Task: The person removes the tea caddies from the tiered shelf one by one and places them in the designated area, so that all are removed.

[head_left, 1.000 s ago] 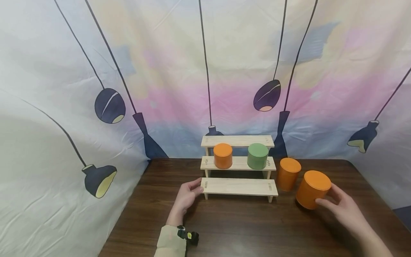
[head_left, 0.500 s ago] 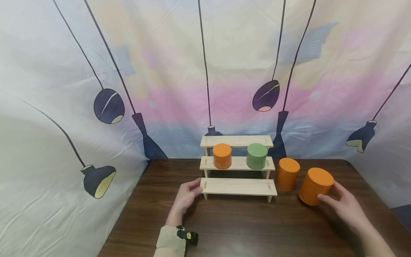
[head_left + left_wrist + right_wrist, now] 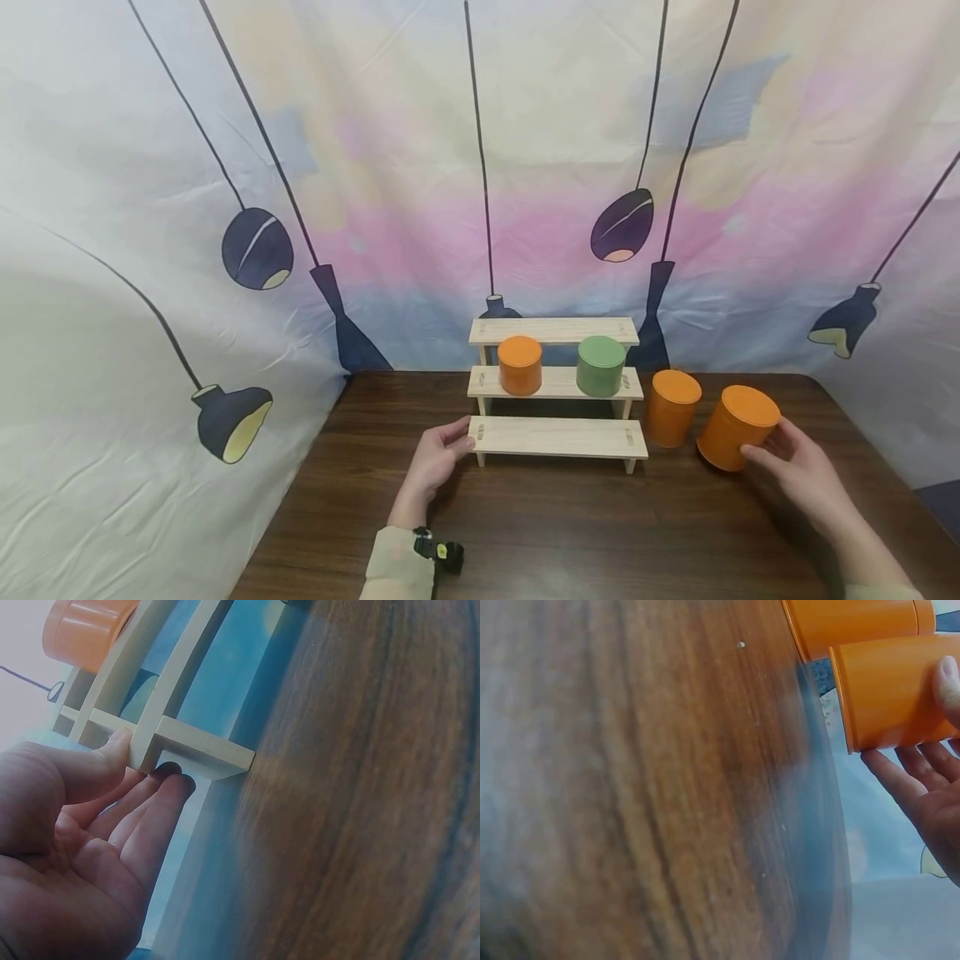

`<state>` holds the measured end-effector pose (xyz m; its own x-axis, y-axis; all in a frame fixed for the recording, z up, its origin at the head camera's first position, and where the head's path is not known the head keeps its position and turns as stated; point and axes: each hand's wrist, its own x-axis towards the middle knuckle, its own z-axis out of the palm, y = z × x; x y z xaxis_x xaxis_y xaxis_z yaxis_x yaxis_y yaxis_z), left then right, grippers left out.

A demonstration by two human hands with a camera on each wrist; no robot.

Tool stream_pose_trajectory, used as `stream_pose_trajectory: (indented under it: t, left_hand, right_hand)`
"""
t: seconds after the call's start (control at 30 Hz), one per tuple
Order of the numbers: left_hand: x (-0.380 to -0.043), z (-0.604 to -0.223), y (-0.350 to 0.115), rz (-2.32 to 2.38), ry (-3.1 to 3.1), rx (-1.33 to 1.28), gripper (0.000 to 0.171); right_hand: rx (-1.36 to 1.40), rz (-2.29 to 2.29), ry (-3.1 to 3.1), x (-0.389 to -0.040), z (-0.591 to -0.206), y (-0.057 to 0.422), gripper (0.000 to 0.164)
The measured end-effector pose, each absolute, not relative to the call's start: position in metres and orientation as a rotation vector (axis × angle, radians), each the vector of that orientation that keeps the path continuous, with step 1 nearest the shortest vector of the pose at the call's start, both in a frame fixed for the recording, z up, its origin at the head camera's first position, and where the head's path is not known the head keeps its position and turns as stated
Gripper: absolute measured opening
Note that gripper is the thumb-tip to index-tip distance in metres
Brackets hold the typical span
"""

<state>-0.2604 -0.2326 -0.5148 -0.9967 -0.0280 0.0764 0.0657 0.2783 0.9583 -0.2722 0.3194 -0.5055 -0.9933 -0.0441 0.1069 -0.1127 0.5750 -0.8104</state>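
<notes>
My left hand [image 3: 435, 461] pinches the left end of the lowest step of a three-step wooden display stand [image 3: 558, 436], thumb on top and fingers below, as the left wrist view shows too. In my right hand [image 3: 798, 475] is a tall orange canister [image 3: 738, 427], the thumb across its near side [image 3: 946, 682] and the fingers curled behind it. It leans a little to the right, close over the table. Just left of it a second orange canister [image 3: 672, 408] stands upright beside the stand. The middle step bears a shorter orange tin [image 3: 520, 365] and a green tin [image 3: 601, 365].
The dark wooden table [image 3: 555, 533] ends at the back against a hanging cloth [image 3: 420, 167] printed with lamps. A black strap with a small device [image 3: 438, 550] sits at my left wrist, by the sleeve [image 3: 397, 560].
My right hand has carried the tall orange canister slightly back and to the right, away from the upright canister. My left hand has stayed at the stand.
</notes>
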Motion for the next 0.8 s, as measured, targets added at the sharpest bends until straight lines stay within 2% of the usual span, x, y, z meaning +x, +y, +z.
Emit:
stream_pose_trajectory:
  t: [0.8]
  left_hand:
    - [-0.263, -0.517, -0.232, -1.856, -2.447, -0.006, 0.045]
  right_hand:
    - [0.063, 1.432, -2.664, -0.292, -0.509, 0.312, 0.094]
